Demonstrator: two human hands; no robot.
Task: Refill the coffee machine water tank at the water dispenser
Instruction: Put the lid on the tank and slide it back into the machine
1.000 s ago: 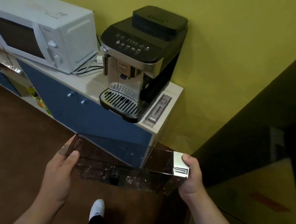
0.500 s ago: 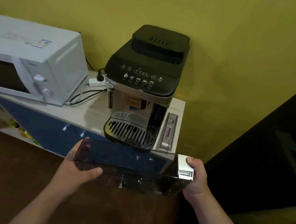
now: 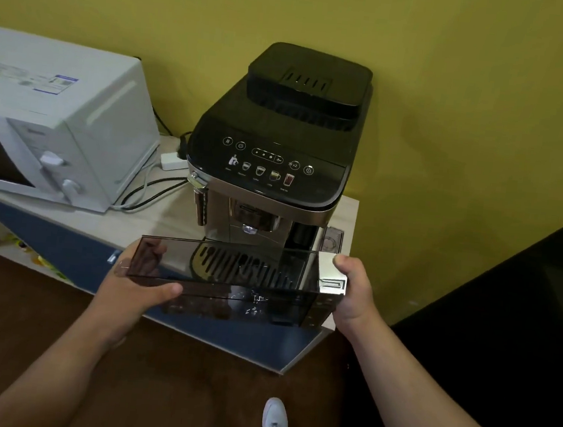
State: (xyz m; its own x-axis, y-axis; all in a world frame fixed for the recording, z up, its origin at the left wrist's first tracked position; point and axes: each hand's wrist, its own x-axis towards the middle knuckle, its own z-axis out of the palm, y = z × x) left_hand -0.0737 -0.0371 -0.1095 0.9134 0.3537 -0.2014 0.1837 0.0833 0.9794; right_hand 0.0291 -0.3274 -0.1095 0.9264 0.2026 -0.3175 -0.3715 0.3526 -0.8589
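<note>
You hold the smoky clear water tank (image 3: 232, 282) level at frame centre, just in front of the coffee machine (image 3: 275, 157) at 12 o'clock. Your left hand (image 3: 128, 288) clasps its 9 o'clock end, right hand (image 3: 356, 298) its silver-capped 3 o'clock end. White microwave (image 3: 51, 125) at 10 o'clock on the counter (image 3: 156, 215).

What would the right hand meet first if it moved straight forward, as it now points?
Probably the counter's front edge beside the coffee machine; the right hand grips the water tank in front of it. Depth is unclear.
</note>
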